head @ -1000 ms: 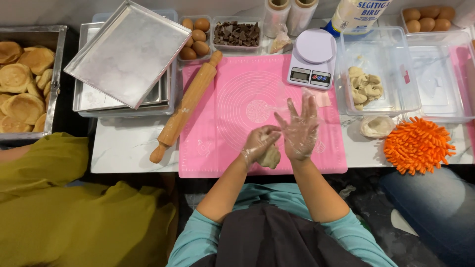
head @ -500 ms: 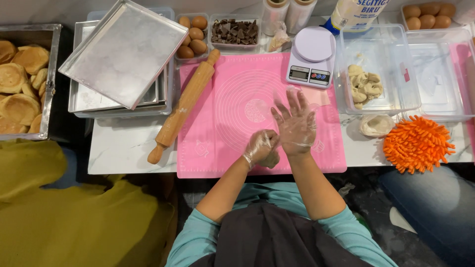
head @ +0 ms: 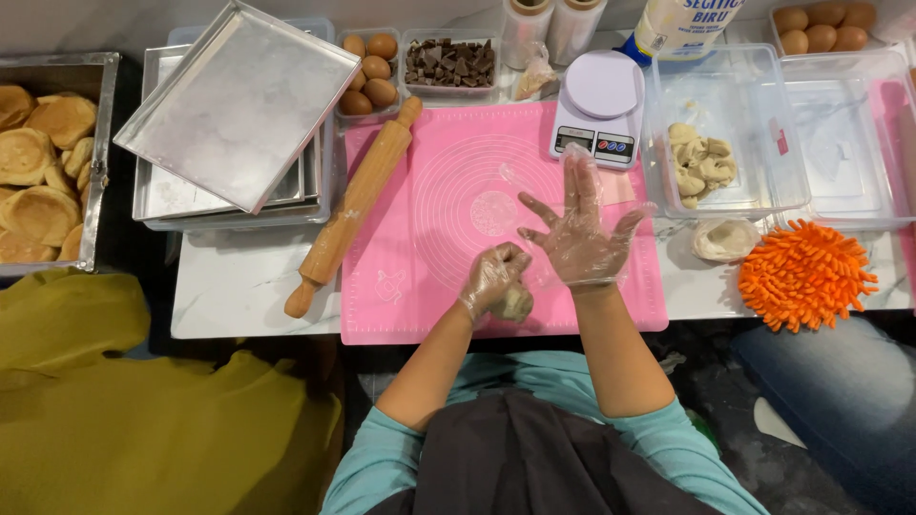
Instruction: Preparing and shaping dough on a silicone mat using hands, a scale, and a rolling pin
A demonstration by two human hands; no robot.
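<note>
Both my hands wear thin clear plastic gloves over a pink silicone mat (head: 410, 191). My left hand (head: 491, 277) is curled around a small pale ball of dough (head: 515, 305) near the mat's front edge. My right hand (head: 577, 238) is raised just to its right, palm open and fingers spread, holding nothing. A wooden rolling pin (head: 353, 205) lies diagonally along the mat's left edge. A white kitchen scale (head: 596, 114) stands at the mat's far right corner.
Stacked metal trays (head: 239, 105) lie left, with a pan of baked buns (head: 43, 172) beyond. Eggs (head: 367, 72), chocolate pieces (head: 448, 62), a clear tub of dough pieces (head: 701, 157) and an orange mop-like cloth (head: 806, 277) stand around. A person in olive clothing (head: 143, 410) is at lower left.
My right hand has lifted away from my left and moved slightly right, fingers still spread. My left hand stays closed on the dough ball. The view has shifted a little.
</note>
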